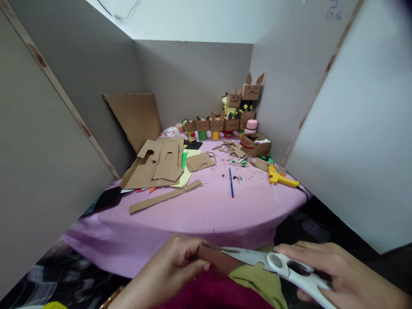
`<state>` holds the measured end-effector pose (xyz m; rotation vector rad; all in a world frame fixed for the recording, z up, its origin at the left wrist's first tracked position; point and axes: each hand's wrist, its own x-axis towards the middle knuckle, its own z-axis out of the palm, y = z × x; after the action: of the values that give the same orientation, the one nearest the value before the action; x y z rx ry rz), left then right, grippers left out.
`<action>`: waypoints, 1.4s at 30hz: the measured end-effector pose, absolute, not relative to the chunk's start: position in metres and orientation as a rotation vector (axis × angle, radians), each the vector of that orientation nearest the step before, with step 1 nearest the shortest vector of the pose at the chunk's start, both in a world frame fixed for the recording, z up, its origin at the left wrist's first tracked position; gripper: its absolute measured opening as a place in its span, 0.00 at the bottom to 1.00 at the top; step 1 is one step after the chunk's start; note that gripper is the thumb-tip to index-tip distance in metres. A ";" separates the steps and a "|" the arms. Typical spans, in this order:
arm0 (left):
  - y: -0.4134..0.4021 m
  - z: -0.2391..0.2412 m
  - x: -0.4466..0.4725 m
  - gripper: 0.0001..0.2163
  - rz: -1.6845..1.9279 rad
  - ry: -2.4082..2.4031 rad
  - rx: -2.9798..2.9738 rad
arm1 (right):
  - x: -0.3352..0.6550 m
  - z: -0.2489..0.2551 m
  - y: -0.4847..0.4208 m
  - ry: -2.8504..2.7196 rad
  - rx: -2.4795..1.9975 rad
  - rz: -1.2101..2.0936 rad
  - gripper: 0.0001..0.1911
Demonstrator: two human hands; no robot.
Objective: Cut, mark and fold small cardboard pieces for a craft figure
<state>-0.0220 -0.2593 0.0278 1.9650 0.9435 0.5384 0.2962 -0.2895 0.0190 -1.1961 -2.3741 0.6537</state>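
Between the thumb and fingers of my left hand is a brown cardboard piece, held in front of the table edge. Dark marks run along its upper edge. My right hand grips the white handles of a pair of scissors. The scissor blades point left and lie against the cardboard piece at its upper edge. How far the blades are parted is hard to make out. Beneath the hands, olive and magenta cloth shows.
On the pink-covered table lie cardboard sheets, a cardboard strip, a blue pencil and a yellow glue gun. Cardboard animal figures stand at the back beside a small box. A phone rests at the left edge.
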 end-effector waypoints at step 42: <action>-0.267 0.030 -0.002 0.08 0.470 0.867 1.894 | 0.283 0.023 -0.291 -2.327 -1.231 0.701 0.24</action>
<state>-0.0019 -0.2671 0.0295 1.8939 0.8667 0.4696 0.2832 -0.2914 0.0230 -1.2307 -2.3273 0.7006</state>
